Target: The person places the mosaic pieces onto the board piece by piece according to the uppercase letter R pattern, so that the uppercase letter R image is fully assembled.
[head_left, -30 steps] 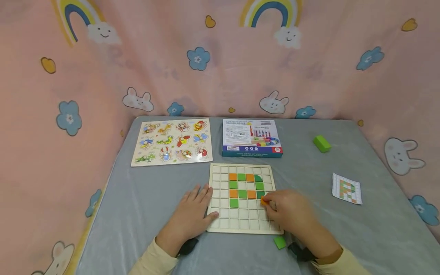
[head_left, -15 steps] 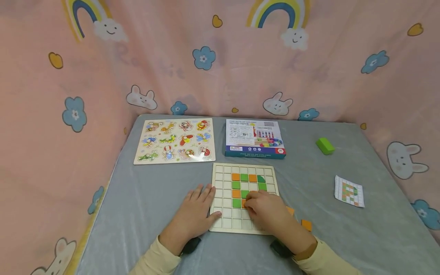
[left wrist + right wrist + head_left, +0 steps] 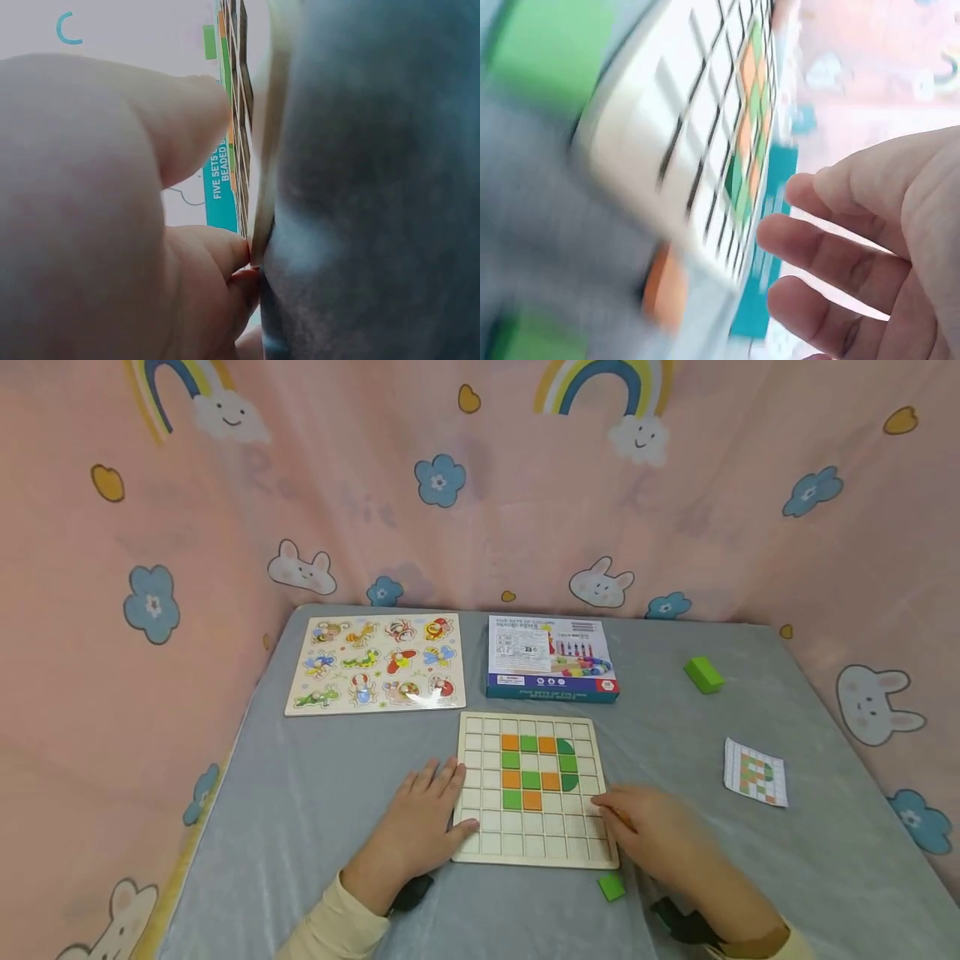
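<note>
A pale wooden grid board [image 3: 495, 843] lies on the grey cloth with orange and green square tiles set in its cells. Two dark green rounded tiles [image 3: 568, 782] finish the pattern's right side. My left hand [image 3: 412, 827] rests along the board's left edge, fingers straight and thumb over the rim. By the board's right edge, my right hand [image 3: 660, 835] has its fingers loosely bent with nothing between them in the right wrist view. Below that edge an orange tile [image 3: 667, 289] lies on the cloth, hidden by the hand in the head view. A green tile [image 3: 611, 886] lies near the front corner.
Behind the board stand an insect picture puzzle [image 3: 382, 670] and a boxed bead set [image 3: 552, 658]. To the right are a green block [image 3: 703, 674] and a small pattern card [image 3: 756, 772]. A pink printed curtain [image 3: 510, 510] hangs behind the table.
My right hand moved left over the board with an orange tile, then back right. That tile now sits beside the lowest green one. My left hand stayed put.
</note>
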`<state>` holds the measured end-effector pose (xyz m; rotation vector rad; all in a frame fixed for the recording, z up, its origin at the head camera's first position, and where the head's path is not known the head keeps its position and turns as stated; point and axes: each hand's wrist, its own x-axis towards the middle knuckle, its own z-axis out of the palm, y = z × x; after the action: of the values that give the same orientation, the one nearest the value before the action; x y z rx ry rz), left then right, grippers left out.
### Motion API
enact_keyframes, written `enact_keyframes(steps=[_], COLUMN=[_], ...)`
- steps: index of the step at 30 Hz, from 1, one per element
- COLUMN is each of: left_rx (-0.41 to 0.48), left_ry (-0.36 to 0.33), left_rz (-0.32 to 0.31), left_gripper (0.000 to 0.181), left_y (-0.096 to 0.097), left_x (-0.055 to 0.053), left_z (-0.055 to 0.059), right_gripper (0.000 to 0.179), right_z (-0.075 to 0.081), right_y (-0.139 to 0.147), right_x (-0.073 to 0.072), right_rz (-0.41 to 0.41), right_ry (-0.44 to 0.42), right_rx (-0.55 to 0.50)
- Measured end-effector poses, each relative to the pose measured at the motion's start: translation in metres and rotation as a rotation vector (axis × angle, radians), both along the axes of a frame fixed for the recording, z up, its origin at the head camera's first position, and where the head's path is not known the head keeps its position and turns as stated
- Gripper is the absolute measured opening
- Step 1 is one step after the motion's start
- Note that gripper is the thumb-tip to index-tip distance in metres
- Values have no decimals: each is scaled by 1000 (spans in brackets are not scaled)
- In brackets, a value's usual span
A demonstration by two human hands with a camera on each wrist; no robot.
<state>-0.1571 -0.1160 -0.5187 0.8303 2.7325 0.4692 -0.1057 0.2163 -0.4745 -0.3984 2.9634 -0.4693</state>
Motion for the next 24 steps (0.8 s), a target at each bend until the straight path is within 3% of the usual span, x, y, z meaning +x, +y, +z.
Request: enact_keyframes(steps=[7,13,18,21,24], left_rx=[0,-1,7,-7,-16], left_ry=[-12,-35,-40,-35,-19], left_rz=[7,23,21,17,12], left_gripper=[82,82,83,82,82], left_y=[2,1,-1,0,2], left_x=[1,0,0,0,-1], left_z=[0,-1,-3,-2,-2], right_gripper=[27,31,23,22,19], right_z=[-7,-20,-18,-14,-12], right_y=[34,34,26,14,-7], right_x=[11,8,7,6,4], right_rz=[-54,-71,-97,-51,48], right_ry=[-19,-14,37,99,153], right_rx=[96,168,143,104,77])
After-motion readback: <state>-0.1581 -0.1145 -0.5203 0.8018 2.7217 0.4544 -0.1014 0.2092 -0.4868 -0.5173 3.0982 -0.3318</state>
